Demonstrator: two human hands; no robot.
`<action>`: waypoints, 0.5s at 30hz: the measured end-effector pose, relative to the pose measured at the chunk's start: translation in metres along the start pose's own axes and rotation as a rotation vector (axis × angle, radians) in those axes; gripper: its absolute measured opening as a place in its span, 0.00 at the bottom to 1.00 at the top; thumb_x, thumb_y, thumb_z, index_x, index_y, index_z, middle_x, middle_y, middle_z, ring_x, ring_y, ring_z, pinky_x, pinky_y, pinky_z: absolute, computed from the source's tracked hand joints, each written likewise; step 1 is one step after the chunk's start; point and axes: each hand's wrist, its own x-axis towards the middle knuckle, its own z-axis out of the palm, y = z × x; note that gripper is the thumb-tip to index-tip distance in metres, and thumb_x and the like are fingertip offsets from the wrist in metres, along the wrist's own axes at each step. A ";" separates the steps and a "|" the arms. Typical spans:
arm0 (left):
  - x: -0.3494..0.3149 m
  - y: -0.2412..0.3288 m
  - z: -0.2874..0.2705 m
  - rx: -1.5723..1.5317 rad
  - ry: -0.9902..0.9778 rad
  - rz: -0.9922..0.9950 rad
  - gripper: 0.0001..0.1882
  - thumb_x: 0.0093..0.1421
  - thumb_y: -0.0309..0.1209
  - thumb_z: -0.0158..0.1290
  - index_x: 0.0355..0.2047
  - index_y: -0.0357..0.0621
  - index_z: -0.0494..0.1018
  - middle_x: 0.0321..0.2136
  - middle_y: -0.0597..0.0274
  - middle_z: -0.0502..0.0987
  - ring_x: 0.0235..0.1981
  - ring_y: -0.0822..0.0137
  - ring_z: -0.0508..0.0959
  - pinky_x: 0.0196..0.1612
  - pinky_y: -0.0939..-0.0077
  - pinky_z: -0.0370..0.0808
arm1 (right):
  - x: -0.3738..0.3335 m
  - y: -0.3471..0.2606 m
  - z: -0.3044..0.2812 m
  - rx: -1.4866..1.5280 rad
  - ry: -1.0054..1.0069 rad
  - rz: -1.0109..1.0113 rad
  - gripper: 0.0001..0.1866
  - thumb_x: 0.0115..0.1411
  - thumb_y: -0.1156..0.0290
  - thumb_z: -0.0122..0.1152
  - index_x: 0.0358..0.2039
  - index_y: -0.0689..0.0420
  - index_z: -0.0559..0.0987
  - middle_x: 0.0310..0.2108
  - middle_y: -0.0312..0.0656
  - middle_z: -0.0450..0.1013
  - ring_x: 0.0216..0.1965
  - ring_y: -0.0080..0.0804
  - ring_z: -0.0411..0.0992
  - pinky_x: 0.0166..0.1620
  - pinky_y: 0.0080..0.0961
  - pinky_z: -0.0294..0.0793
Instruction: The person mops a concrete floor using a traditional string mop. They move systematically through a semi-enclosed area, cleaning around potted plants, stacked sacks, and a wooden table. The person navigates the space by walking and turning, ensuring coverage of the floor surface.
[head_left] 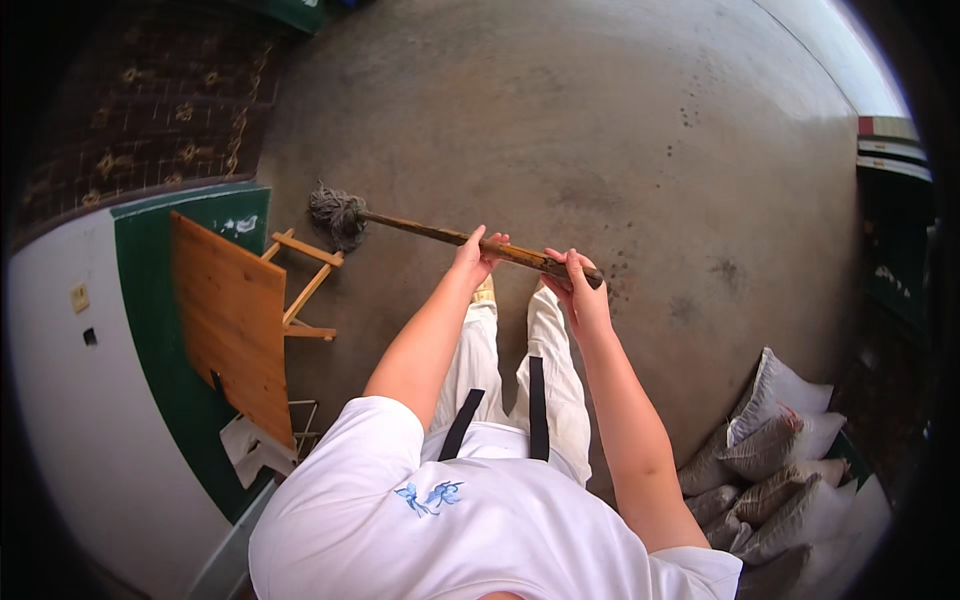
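Observation:
A mop with a worn wooden handle (415,229) lies slantwise across the view in front of me. Its grey string head (338,215) is at the far left, by the wooden legs of a folded table. My left hand (478,255) grips the handle around its middle, thumb on top. Near the handle's right end, my right hand (580,288) is closed on it, with the thumb along the top and the dark tip poking out just past the hand. Both arms reach forward, and the fingers under the handle are partly hidden.
To the left, a wooden folding table (235,320) leans against a green and white wall (90,370). Several stuffed sacks (790,450) are piled at the lower right. Grey concrete floor (560,110) with dark spots stretches ahead. Dark patterned cloth (140,110) covers something at the upper left.

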 end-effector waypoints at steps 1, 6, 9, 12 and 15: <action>0.011 -0.017 0.016 -0.179 0.057 -0.016 0.12 0.58 0.34 0.50 0.30 0.35 0.65 0.30 0.55 0.74 0.30 0.60 0.77 0.36 0.68 0.79 | -0.014 -0.024 -0.011 -0.039 0.009 -0.035 0.15 0.59 0.61 0.54 0.38 0.61 0.71 0.45 0.44 0.70 0.46 0.29 0.68 0.48 0.28 0.72; 0.027 -0.108 0.055 -0.233 0.166 0.045 0.08 0.55 0.29 0.50 0.25 0.39 0.64 0.22 0.59 0.72 0.28 0.64 0.77 0.30 0.76 0.78 | -0.088 -0.114 -0.064 -0.252 0.107 -0.227 0.08 0.54 0.72 0.56 0.34 0.62 0.75 0.41 0.49 0.73 0.41 0.32 0.71 0.43 0.28 0.74; -0.018 -0.139 0.087 0.181 0.016 -0.067 0.07 0.55 0.30 0.49 0.27 0.39 0.67 0.23 0.57 0.73 0.28 0.62 0.77 0.32 0.71 0.78 | -0.115 -0.134 -0.098 -0.221 0.198 -0.263 0.10 0.52 0.76 0.52 0.35 0.63 0.74 0.42 0.52 0.72 0.44 0.37 0.71 0.45 0.30 0.73; -0.026 -0.129 0.086 0.340 -0.034 -0.076 0.09 0.56 0.31 0.47 0.31 0.37 0.68 0.28 0.54 0.75 0.31 0.60 0.78 0.35 0.68 0.77 | -0.125 -0.116 -0.090 -0.236 0.189 -0.309 0.10 0.53 0.73 0.52 0.36 0.61 0.73 0.46 0.53 0.69 0.47 0.37 0.69 0.46 0.27 0.73; -0.020 -0.082 0.064 0.433 0.016 -0.087 0.08 0.56 0.31 0.46 0.29 0.37 0.67 0.27 0.57 0.73 0.32 0.60 0.78 0.36 0.67 0.77 | -0.106 -0.074 -0.063 -0.189 0.183 -0.290 0.10 0.54 0.72 0.52 0.38 0.61 0.72 0.49 0.53 0.67 0.50 0.37 0.67 0.47 0.29 0.73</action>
